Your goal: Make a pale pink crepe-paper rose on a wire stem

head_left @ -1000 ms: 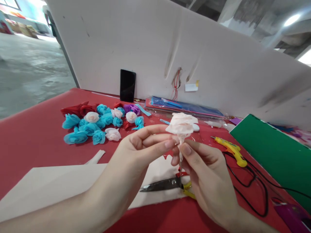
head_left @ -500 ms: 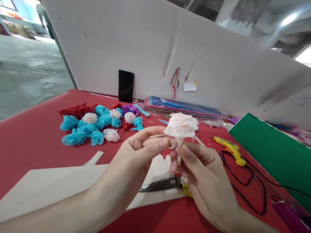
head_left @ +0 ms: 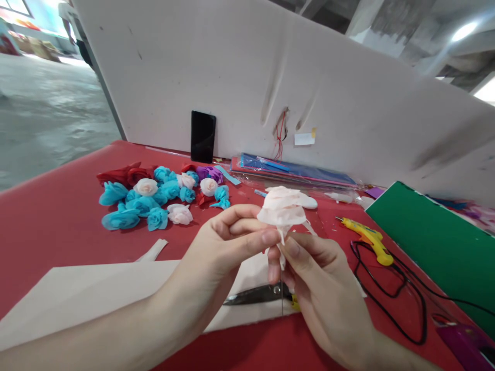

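Between my hands a pale pink paper flower stands upright on a thin wire stem. My left hand is closed, its thumb and fingers pinching the base of the petals from the left. From the right, my right hand pinches the tapered lower end just above the wire. A narrow pale strip of paper trails on the right side of the flower. Below the hands, scissors with dark blades and yellow handles lie on a cream paper sheet; the right hand partly covers their handles.
Several blue, red, pink and purple paper flowers are grouped at the left on the red table. A yellow glue gun with a black cord lies right, beside a green board. A black phone leans on the white partition.
The flower has dipped slightly and shifted a little left. My left thumb has moved right, onto the flower's base, where a small paper flap showed before. The right hand keeps its pinch.
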The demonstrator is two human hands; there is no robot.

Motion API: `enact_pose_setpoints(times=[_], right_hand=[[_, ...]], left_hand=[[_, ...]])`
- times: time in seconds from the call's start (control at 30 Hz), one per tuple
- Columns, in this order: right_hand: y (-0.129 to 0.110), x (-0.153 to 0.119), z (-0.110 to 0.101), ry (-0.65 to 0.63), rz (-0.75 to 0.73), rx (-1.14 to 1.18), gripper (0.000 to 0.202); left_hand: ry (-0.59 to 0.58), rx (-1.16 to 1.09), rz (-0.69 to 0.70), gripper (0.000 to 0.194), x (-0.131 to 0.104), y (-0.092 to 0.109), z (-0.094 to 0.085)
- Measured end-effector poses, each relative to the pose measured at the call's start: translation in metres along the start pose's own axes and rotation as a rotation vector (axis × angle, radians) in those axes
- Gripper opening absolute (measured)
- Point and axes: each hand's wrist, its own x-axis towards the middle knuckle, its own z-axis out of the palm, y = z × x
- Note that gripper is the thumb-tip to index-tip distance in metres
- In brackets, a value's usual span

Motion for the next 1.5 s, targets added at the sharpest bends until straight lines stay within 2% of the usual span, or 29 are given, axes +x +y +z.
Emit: enact_pose_setpoints(times=[0.13,0.5,0.7,0.9,0.97,1.03,1.17,1.33,1.5], right_hand=[[-0.001,0.001,0.0,0.006,-0.002,0.004,0.023],[-0.002,0.002,0.002,-0.005,0.047,-0.001,0.028],[-0.001,0.002,0.0,-0.008,0.016,-0.028,0.025],[-0.002,0.002,-0.002,0.03,-0.072,-0.084,0.027],[-0.002,0.002,-0.002,0.029,-0.096,-0.102,0.028],[-0.002,0.002,-0.003,0.027,-0.112,-0.111,0.027],[0.0,0.003,-0.003,0.024,-0.125,-0.079,0.022],[0.0,0.004,-0.002,-0.035,-0.05,0.01,0.018],[-0.002,0.006,0.001,-0.075,0.054,0.212,0.019]], left_hand=[[-0.022,-0.006,0.007,0.02,-0.001,0.0,0.001],[-0.014,-0.01,0.032,0.032,0.001,0.001,-0.001],[-0.043,0.016,0.048,0.026,0.001,0.001,-0.003],[0.014,0.119,0.075,0.025,0.001,0.002,-0.001],[0.017,0.197,0.096,0.02,0.001,0.002,-0.002],[-0.014,0.303,0.129,0.016,0.0,0.003,-0.005],[-0.081,0.408,0.13,0.032,-0.003,0.004,-0.01],[-0.138,0.372,0.073,0.033,0.0,0.003,-0.012],[-0.226,0.195,-0.035,0.033,0.002,0.002,-0.008]])
